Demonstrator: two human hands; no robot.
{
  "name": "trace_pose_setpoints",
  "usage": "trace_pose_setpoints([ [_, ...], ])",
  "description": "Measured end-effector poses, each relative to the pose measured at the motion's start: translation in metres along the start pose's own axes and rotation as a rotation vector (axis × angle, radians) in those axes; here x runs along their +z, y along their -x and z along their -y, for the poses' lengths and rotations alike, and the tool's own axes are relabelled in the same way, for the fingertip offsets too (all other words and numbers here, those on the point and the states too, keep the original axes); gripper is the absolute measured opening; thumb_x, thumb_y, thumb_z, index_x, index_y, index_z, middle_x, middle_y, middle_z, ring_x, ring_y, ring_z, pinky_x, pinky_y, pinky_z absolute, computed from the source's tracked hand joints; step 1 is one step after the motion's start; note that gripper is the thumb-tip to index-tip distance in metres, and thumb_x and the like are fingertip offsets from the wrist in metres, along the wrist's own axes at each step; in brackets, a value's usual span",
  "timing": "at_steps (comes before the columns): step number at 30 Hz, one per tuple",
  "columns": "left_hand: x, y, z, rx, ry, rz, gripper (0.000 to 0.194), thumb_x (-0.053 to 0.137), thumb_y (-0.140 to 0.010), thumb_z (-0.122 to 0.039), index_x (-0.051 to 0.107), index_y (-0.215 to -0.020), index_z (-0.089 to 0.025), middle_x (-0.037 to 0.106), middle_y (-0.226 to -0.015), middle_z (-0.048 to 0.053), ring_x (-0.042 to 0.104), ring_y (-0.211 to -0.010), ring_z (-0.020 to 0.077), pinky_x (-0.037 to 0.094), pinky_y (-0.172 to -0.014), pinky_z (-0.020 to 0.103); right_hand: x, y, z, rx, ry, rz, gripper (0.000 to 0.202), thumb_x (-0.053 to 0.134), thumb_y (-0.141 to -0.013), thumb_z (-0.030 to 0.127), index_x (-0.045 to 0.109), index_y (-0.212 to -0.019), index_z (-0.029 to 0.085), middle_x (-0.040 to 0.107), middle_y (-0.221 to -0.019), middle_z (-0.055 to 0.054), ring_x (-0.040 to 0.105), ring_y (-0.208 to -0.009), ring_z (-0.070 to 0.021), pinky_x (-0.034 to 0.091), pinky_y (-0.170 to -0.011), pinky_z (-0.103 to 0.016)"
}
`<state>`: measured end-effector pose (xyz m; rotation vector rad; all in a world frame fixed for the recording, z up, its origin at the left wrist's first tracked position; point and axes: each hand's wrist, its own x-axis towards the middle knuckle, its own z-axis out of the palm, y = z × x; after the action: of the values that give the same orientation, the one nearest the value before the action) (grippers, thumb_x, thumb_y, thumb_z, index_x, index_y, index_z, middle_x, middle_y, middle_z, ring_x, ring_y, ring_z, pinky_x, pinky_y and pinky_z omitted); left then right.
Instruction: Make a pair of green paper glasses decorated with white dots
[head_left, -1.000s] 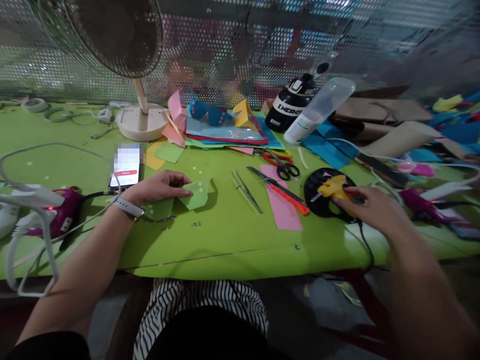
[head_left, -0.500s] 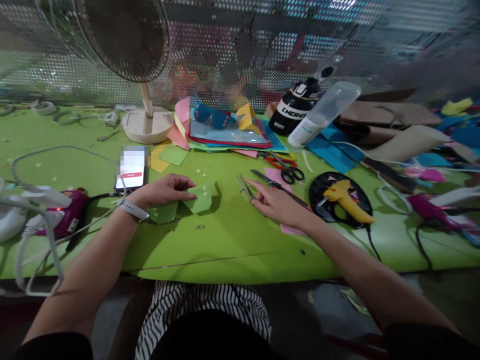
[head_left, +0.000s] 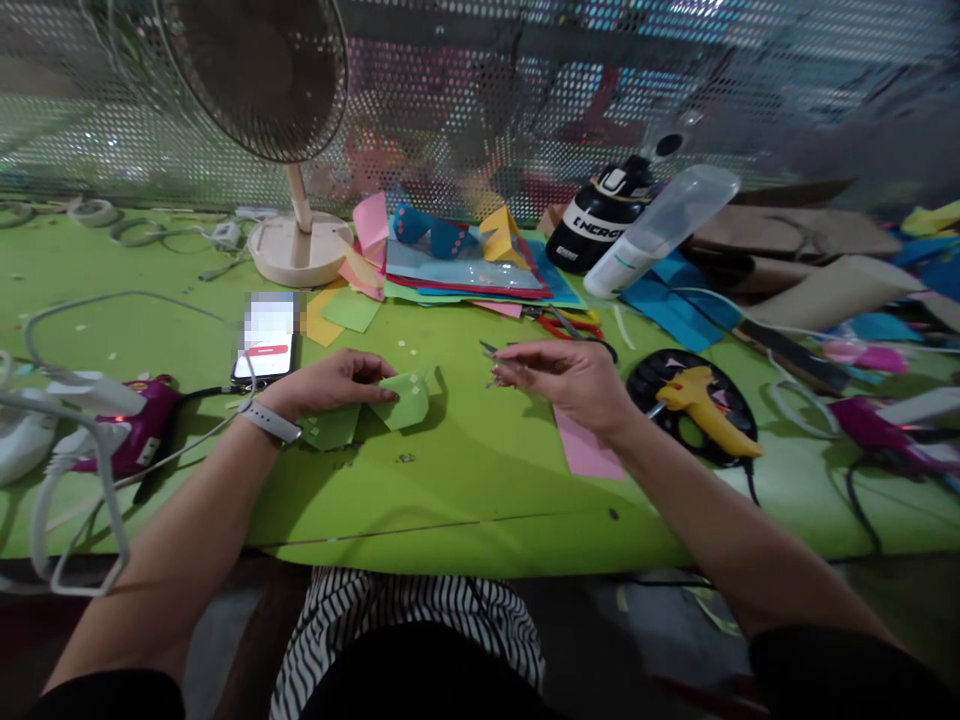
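My left hand (head_left: 341, 385), with a pale band at its wrist, is closed on a bent piece of green paper (head_left: 409, 402). Small pale squares dot the paper. Another piece of green paper (head_left: 330, 430) lies under that hand. To the right, my right hand (head_left: 559, 380) is closed in a pinch, its fingertips pointing left. Thin dark pointed ends of a metal tool (head_left: 487, 346) show at the fingertips; its kind is hard to make out. Beneath the right wrist lies a sheet of pink paper (head_left: 585, 450).
A yellow glue gun (head_left: 697, 405) rests on a black round tray (head_left: 645, 375) at right. Behind are orange-handled scissors (head_left: 566, 325), blue paper glasses (head_left: 431, 232), a black bottle (head_left: 596, 225) and a fan (head_left: 300, 250). A phone (head_left: 266, 340) and a purple power strip (head_left: 139, 425) are left.
My right hand has turned and drawn its fingers into a tighter pinch; it now covers the dark tool and black scissors handles seen before. My left hand keeps the green paper almost still.
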<state>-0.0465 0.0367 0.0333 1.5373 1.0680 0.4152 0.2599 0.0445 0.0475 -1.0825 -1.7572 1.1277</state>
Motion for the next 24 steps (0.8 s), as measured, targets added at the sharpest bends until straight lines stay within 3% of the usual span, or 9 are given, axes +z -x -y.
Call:
trace_pose_setpoints([
  [3, 0.0, 0.001, -0.002, -0.004, -0.008, 0.0, 0.031, 0.074, -0.075, -0.035, 0.068, -0.097, -0.015, 0.071, -0.094, 0.004, 0.061, -0.078, 0.0137, 0.047, -0.071, 0.026, 0.007, -0.009, -0.003, -0.149, 0.038, -0.228, 0.03, 0.073, -0.078, 0.048, 0.066, -0.083, 0.019, 0.066, -0.063, 0.002, 0.063, -0.051, -0.012, 0.057, -0.052, -0.026],
  [5, 0.0, 0.002, -0.003, -0.012, -0.011, 0.004, 0.031, 0.074, -0.075, -0.036, 0.068, -0.097, -0.015, 0.071, -0.093, 0.004, 0.061, -0.077, 0.014, 0.047, -0.071, 0.027, 0.009, -0.017, -0.007, -0.185, 0.082, -0.277, 0.033, 0.069, -0.08, 0.052, 0.061, -0.079, 0.02, 0.061, -0.056, 0.004, 0.056, -0.042, -0.0099, 0.049, -0.041, -0.023],
  [7, 0.0, 0.002, -0.003, -0.013, -0.003, 0.007, 0.031, 0.074, -0.076, -0.037, 0.068, -0.098, -0.015, 0.071, -0.093, 0.004, 0.061, -0.076, 0.0139, 0.047, -0.07, 0.027, 0.009, -0.023, -0.011, -0.176, 0.199, -0.243, 0.036, 0.066, -0.082, 0.054, 0.06, -0.074, 0.019, 0.059, -0.052, 0.004, 0.053, -0.038, -0.01, 0.044, -0.038, -0.022],
  [10, 0.0, 0.001, -0.001, -0.006, 0.018, 0.006, 0.03, 0.074, -0.076, -0.036, 0.068, -0.097, -0.015, 0.071, -0.093, 0.004, 0.061, -0.075, 0.0134, 0.047, -0.07, 0.027, 0.003, -0.029, -0.014, -0.096, 0.323, -0.125, 0.037, 0.066, -0.081, 0.052, 0.064, -0.068, 0.017, 0.066, -0.058, -0.003, 0.062, -0.046, -0.0144, 0.047, -0.043, -0.024],
  [15, 0.0, 0.001, 0.0, 0.009, 0.01, 0.002, 0.028, 0.073, -0.077, -0.034, 0.068, -0.097, -0.015, 0.071, -0.092, 0.004, 0.061, -0.076, 0.013, 0.046, -0.071, 0.027, -0.007, -0.037, -0.012, 0.059, 0.264, 0.096, 0.031, 0.074, -0.074, 0.047, 0.071, -0.078, 0.016, 0.074, -0.068, -0.007, 0.071, -0.062, -0.0211, 0.056, -0.052, -0.028],
  [19, 0.0, 0.001, 0.001, 0.012, 0.009, 0.01, 0.027, 0.073, -0.077, -0.033, 0.068, -0.097, -0.015, 0.071, -0.092, 0.005, 0.062, -0.076, 0.014, 0.047, -0.071, 0.028, -0.001, -0.046, -0.01, -0.032, 0.187, -0.013, 0.03, 0.073, -0.077, 0.048, 0.073, -0.079, 0.019, 0.074, -0.069, -0.006, 0.071, -0.06, -0.0198, 0.06, -0.055, -0.029],
  [21, 0.0, 0.0, 0.001, 0.026, -0.006, 0.012, 0.027, 0.073, -0.077, -0.034, 0.068, -0.097, -0.015, 0.071, -0.092, 0.005, 0.062, -0.076, 0.014, 0.047, -0.07, 0.028, 0.009, -0.051, -0.011, -0.104, 0.071, -0.091, 0.032, 0.072, -0.078, 0.05, 0.073, -0.083, 0.019, 0.074, -0.072, -0.005, 0.072, -0.065, -0.0205, 0.062, -0.058, -0.031],
  [24, 0.0, 0.001, 0.002, 0.028, -0.019, 0.012, 0.028, 0.072, -0.078, -0.035, 0.068, -0.097, -0.015, 0.071, -0.092, 0.005, 0.062, -0.076, 0.0142, 0.047, -0.07, 0.028, 0.029, -0.055, -0.017, -0.195, 0.022, -0.097, 0.034, 0.069, -0.081, 0.051, 0.073, -0.088, 0.018, 0.075, -0.077, -0.005, 0.074, -0.07, -0.0212, 0.063, -0.061, -0.032],
])
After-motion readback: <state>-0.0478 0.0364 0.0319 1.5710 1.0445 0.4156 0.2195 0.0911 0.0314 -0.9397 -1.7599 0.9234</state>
